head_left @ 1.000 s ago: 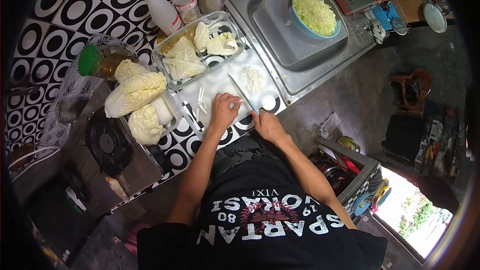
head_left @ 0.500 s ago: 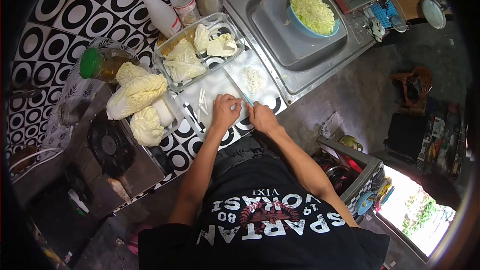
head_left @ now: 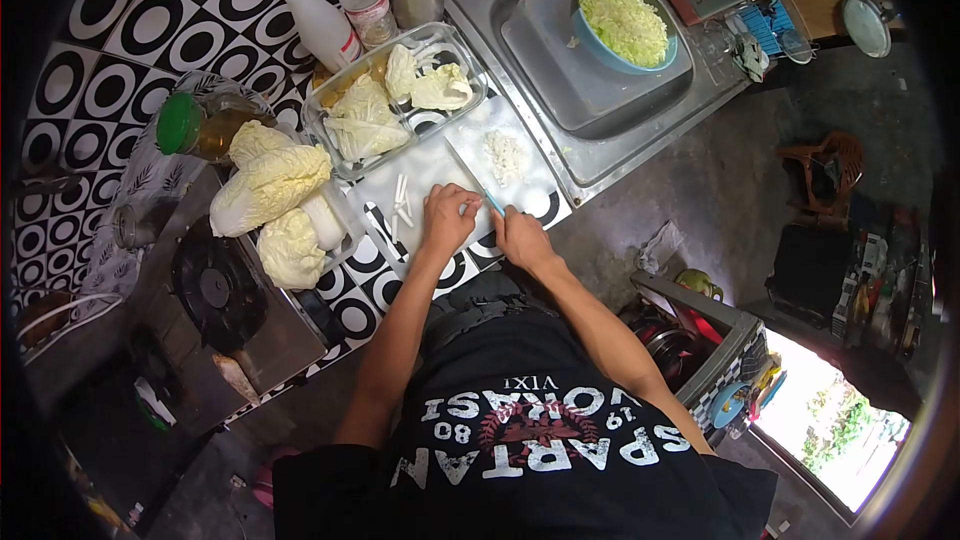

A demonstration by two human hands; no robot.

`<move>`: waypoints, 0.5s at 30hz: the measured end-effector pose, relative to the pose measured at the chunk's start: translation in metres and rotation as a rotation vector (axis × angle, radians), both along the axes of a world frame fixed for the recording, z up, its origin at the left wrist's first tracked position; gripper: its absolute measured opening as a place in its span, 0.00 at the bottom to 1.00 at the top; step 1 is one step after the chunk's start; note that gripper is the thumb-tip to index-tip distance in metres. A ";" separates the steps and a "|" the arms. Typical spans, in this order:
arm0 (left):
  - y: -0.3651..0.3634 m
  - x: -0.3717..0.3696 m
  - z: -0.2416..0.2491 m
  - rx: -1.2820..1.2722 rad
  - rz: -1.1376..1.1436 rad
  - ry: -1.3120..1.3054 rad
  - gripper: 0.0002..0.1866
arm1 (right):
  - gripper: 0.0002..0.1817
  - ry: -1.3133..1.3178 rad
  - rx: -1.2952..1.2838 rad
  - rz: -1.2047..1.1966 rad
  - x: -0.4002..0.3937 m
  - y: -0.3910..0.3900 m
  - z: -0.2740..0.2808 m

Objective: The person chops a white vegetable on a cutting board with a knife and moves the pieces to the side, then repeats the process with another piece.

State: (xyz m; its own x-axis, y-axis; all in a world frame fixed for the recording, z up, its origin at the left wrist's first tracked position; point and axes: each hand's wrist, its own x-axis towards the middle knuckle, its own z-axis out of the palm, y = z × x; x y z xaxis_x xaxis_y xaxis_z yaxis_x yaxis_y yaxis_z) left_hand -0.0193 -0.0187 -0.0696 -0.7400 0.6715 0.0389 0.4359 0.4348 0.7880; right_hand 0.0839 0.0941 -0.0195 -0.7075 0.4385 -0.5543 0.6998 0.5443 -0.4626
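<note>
A knife [head_left: 494, 202] with a light blue handle is in my right hand [head_left: 522, 238], its thin blade pointing away across a pale cutting board [head_left: 420, 162]. Beside it, my left hand [head_left: 450, 218] rests on the board with its fingers curled together close to the knife. What those fingers hold is hidden. Several white vegetable strips [head_left: 401, 202] lie just left of my left hand. On the far side of the blade is a small pile of finely chopped white pieces [head_left: 503, 157].
A clear container [head_left: 474, 108] with cabbage leaves stands behind the board. Whole napa cabbages [head_left: 270, 190] sit at the left, near a stove burner [head_left: 218, 280]. To the right, a blue bowl [head_left: 640, 66] of shredded cabbage stands in the sink area [head_left: 590, 155]. Bottles [head_left: 367, 10] stand at the back.
The view has shifted very slightly. Both hands stay at nearly the same spot on the board, with the knife still in my right hand.
</note>
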 end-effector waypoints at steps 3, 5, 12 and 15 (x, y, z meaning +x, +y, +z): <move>0.000 0.000 -0.001 0.014 0.012 0.005 0.04 | 0.25 -0.012 0.000 -0.008 -0.007 0.001 0.007; -0.001 0.001 -0.003 -0.001 0.056 -0.044 0.03 | 0.25 -0.007 -0.008 0.004 -0.003 0.002 0.011; -0.001 0.002 -0.003 0.019 0.056 -0.004 0.03 | 0.25 0.052 0.055 0.004 0.033 -0.005 0.012; -0.001 0.003 -0.004 0.008 0.055 0.007 0.03 | 0.24 -0.011 0.010 -0.003 0.026 -0.005 0.006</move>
